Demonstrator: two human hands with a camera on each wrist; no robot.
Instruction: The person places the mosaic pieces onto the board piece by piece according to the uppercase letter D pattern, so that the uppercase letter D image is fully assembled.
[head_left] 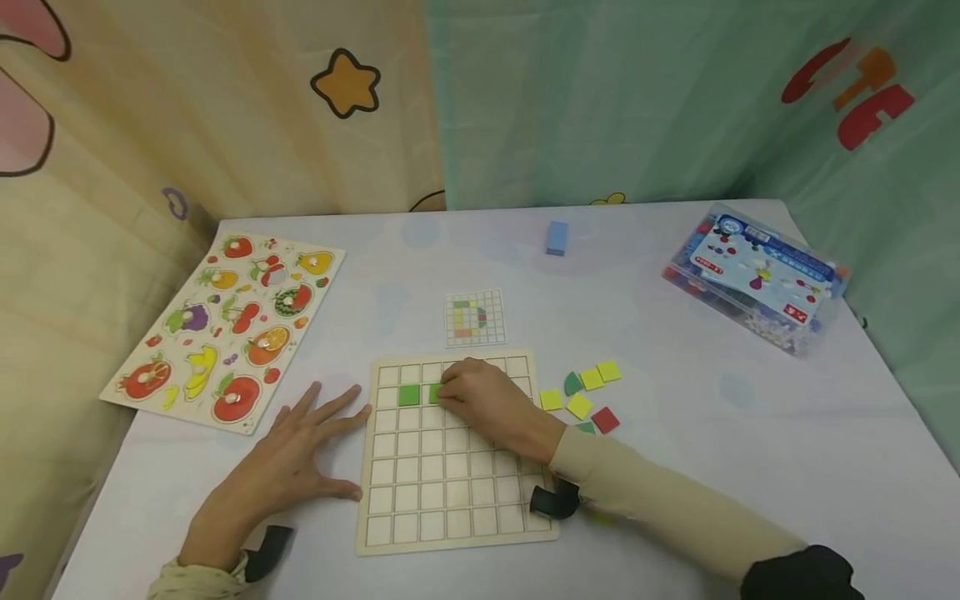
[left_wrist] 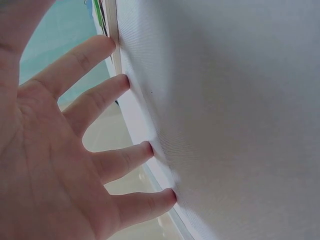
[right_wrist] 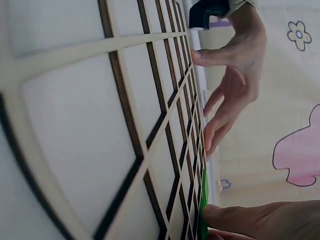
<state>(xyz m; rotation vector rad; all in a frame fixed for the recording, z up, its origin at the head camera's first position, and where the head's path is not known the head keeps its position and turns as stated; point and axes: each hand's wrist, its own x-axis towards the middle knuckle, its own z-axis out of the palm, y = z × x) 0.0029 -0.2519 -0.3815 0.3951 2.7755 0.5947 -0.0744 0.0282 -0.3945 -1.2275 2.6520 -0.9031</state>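
A wooden grid board (head_left: 458, 546) lies flat on the table, its cells framed by thin strips. One green square tile (head_left: 408, 395) sits in a cell of the second row. Two columns to its right, my right hand (head_left: 487, 404) pinches another green tile (head_left: 434, 393) at the same row, its fingers covering part of it. In the right wrist view the thumb (right_wrist: 235, 220) meets the green edge at the grid. My left hand (head_left: 288, 458) spreads its fingers on the table, thumb and index tip right at the board's left edge. The left wrist view shows those fingertips (left_wrist: 145, 149) touching the white tablecloth.
Beside the board's right edge lie several yellow squares (head_left: 578, 407), a red square (head_left: 605, 420) and green curved pieces (head_left: 572, 383). A small pattern card (head_left: 476, 318) lies behind the board. Farther off are a blue block (head_left: 557, 238), a fruit puzzle (head_left: 232, 333) and a plastic box (head_left: 757, 279).
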